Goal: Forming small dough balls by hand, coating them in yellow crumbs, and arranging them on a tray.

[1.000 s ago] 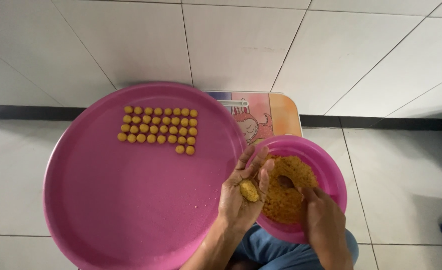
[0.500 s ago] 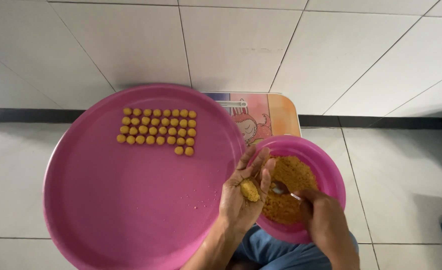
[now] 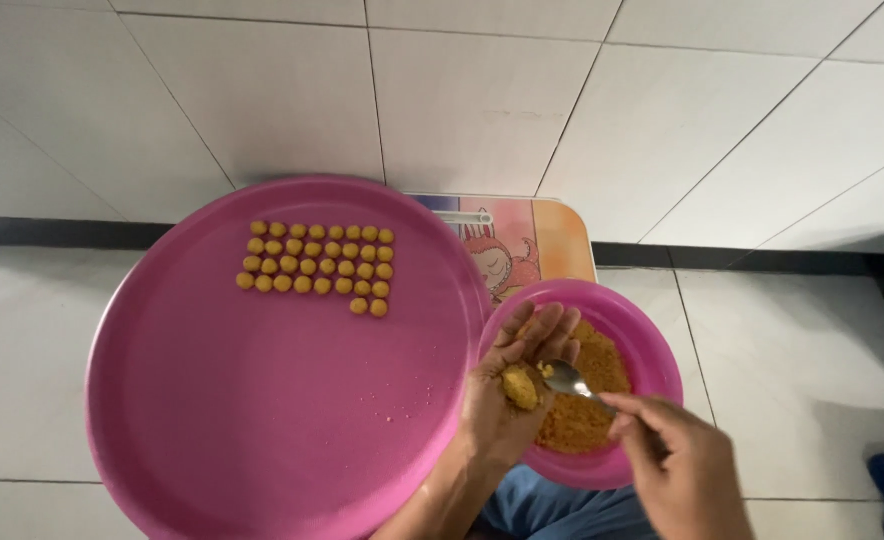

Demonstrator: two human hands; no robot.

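Left hand (image 3: 510, 385) open palm-up over left rim of small pink bowl (image 3: 652, 340), yellow dough lump (image 3: 520, 386) resting on palm, right hand (image 3: 680, 470) gripping spoon (image 3: 568, 379) w/ tip beside lump, crumbly mix (image 3: 587, 400) in bowl, rows of dough balls (image 3: 318, 264) near far edge of big pink tray (image 3: 262, 400).

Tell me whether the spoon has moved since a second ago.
Yes. The spoon has come out of the crumbly mix toward the left side of the small pink bowl, its tip now beside the yellow lump in the open left hand.
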